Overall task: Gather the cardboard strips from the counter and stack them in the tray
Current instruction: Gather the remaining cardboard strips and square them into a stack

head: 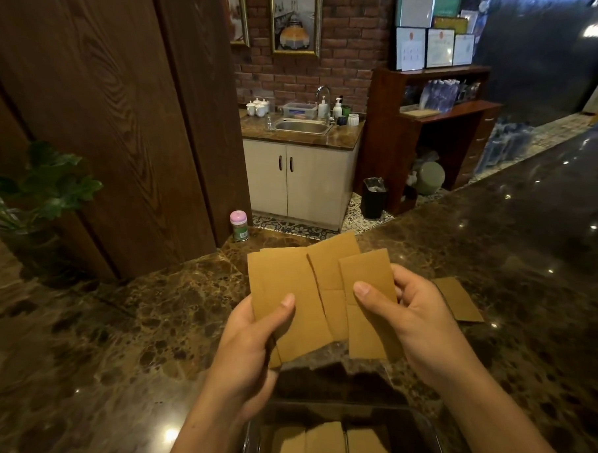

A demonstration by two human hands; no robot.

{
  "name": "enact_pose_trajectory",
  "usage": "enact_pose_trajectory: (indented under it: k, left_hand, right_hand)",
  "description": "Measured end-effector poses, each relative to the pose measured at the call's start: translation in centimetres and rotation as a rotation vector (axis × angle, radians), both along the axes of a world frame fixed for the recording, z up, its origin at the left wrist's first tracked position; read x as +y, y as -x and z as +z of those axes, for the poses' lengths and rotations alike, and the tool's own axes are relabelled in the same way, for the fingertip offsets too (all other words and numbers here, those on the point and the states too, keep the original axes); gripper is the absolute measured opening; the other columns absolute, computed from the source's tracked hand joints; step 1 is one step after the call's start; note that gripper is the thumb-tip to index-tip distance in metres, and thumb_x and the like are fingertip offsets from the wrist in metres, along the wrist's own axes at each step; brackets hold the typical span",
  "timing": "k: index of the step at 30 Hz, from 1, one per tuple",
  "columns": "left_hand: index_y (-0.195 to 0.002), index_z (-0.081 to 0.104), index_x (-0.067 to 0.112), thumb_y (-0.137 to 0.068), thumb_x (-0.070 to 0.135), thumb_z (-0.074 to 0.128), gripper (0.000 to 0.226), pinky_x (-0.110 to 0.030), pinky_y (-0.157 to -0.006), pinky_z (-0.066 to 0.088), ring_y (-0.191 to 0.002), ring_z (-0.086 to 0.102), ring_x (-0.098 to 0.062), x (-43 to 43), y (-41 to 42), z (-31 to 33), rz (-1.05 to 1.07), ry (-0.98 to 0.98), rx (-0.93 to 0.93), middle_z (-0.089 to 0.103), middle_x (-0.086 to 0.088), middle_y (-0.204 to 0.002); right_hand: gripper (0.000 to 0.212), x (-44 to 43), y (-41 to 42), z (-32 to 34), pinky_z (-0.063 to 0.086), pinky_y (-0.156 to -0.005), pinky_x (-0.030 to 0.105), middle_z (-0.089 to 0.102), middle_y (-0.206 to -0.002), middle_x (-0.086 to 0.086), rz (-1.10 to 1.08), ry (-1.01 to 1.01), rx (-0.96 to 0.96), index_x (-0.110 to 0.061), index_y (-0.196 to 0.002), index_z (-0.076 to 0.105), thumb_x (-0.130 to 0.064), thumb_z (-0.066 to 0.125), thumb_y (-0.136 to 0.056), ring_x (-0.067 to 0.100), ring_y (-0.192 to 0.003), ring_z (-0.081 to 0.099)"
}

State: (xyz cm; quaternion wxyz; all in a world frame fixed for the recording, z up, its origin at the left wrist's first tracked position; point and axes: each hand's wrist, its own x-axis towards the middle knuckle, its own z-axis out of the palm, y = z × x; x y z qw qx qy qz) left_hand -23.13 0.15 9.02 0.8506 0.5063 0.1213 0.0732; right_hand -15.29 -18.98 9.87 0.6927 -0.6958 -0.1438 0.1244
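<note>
Gripping strips (pixel 293 295), hands (pixel 251 334) (tray (pixel 426 423) cropped).

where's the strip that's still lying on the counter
In the head view, one cardboard strip lies flat on the marble counter right of centre, just beyond the right hand, which holds other strips.

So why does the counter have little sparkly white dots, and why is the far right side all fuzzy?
Head view: the dots are ceiling-light glare on the glossy dark marble counter; the right edge smears from wide-angle distortion; the brown cardboard strips stay sharp; the dark tray below sits in shadow.
</note>
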Motion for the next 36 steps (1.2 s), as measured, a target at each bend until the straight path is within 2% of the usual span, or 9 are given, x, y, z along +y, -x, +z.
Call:
enact_pose_trajectory:
  k: [10,15,19,22,23,26,29,32,36]
  left_hand:
    - [-0.115,0.064,0.016,-0.075,0.012,0.074,0.042,-0.036,-0.073,0.062,-0.095,0.076,-0.025,-0.1,-0.3,-0.6,0.088,-0.043,-0.018,0.079,-0.007,-0.100]
    - [-0.119,0.066,0.013,-0.076,0.020,0.079,0.046,-0.040,-0.080,0.060,-0.102,0.074,-0.028,-0.3,-0.2,-0.8,0.034,-0.161,0.003,0.077,-0.010,-0.109]
    - [-0.116,0.068,0.013,-0.077,0.043,0.072,0.050,-0.037,-0.071,0.061,-0.087,0.075,-0.027,-0.7,-0.2,-0.6,-0.028,-0.181,0.100,0.077,-0.013,-0.103]
    - [-0.119,0.069,0.009,-0.078,0.056,0.064,0.062,-0.039,-0.073,0.060,-0.081,0.072,-0.029,-0.5,-0.1,-0.2,-0.062,0.015,0.182,0.075,-0.019,-0.099]
    - [-0.120,0.069,0.012,-0.077,0.058,0.065,0.063,-0.042,-0.078,0.060,-0.087,0.074,-0.031,-0.4,-0.1,-0.2,-0.069,0.087,0.192,0.076,-0.018,-0.102]
    - [-0.121,0.065,0.011,-0.082,0.039,0.075,0.049,-0.041,-0.073,0.062,-0.091,0.077,-0.028,-0.2,0.1,-0.2,-0.069,0.150,0.170,0.079,-0.015,-0.103]
    - [-0.124,0.062,0.002,-0.071,0.004,0.083,0.057,-0.034,-0.065,0.061,-0.087,0.076,-0.028,-0.3,0.1,-0.6,-0.092,0.077,0.114,0.077,-0.018,-0.101]
    - [-0.123,0.061,0.001,-0.068,-0.007,0.081,0.059,-0.037,-0.066,0.062,-0.091,0.075,-0.033,-0.1,-0.1,-1.3,-0.046,0.081,0.102,0.076,-0.021,-0.102]
    - [-0.120,0.061,0.010,-0.067,-0.001,0.080,0.057,-0.043,-0.076,0.062,-0.102,0.072,-0.036,0.5,-0.5,-1.7,-0.020,-0.002,0.085,0.075,-0.019,-0.107]
  right_hand:
    - [0.037,0.5,1.0,0.5,0.062,-0.063,0.026,0.082,-0.102,0.007,0.056,-0.333,0.280,-0.011,-0.123,0.069,-0.016,0.065,-0.087,0.017,-0.086,0.080]
    - [0.033,0.4,1.0,0.6,0.063,-0.073,0.029,0.079,-0.113,0.013,0.217,-0.237,0.266,-0.009,-0.125,0.070,-0.012,0.063,-0.093,0.024,-0.099,0.078]
    - [0.026,0.0,0.7,0.8,0.061,-0.077,0.029,0.077,-0.109,0.005,0.177,-0.080,-0.127,-0.020,-0.116,0.077,-0.016,0.069,-0.091,0.017,-0.100,0.075]
    - [0.034,-1.4,-0.3,1.1,0.056,-0.078,0.021,0.067,-0.107,-0.005,0.179,0.134,-0.666,-0.022,-0.118,0.080,0.000,0.070,-0.093,0.009,-0.100,0.065]
    - [0.037,-1.8,-0.6,1.2,0.055,-0.081,0.022,0.063,-0.109,-0.009,0.217,0.259,-0.846,-0.027,-0.121,0.078,-0.007,0.068,-0.092,0.009,-0.102,0.062]
    - [0.034,-2.2,-0.7,1.4,0.057,-0.082,0.030,0.061,-0.111,-0.016,0.347,0.583,-1.016,-0.048,-0.116,0.073,-0.025,0.073,-0.090,0.005,-0.102,0.059]
    - [0.058,-2.0,-0.6,0.9,0.054,-0.066,0.023,0.057,-0.112,-0.008,0.409,0.868,-1.317,-0.040,-0.128,0.068,-0.015,0.078,-0.077,0.009,-0.095,0.053]
    - [0.058,-3.0,-0.6,1.3,0.053,-0.069,0.021,0.052,-0.117,-0.015,0.495,0.902,-1.220,-0.044,-0.139,0.059,-0.026,0.066,-0.084,0.002,-0.097,0.048]
    - [0.036,-4.3,-0.3,3.0,0.053,-0.089,0.025,0.059,-0.115,-0.028,0.593,0.789,-0.744,-0.050,-0.126,0.068,-0.035,0.058,-0.095,0.001,-0.110,0.057]
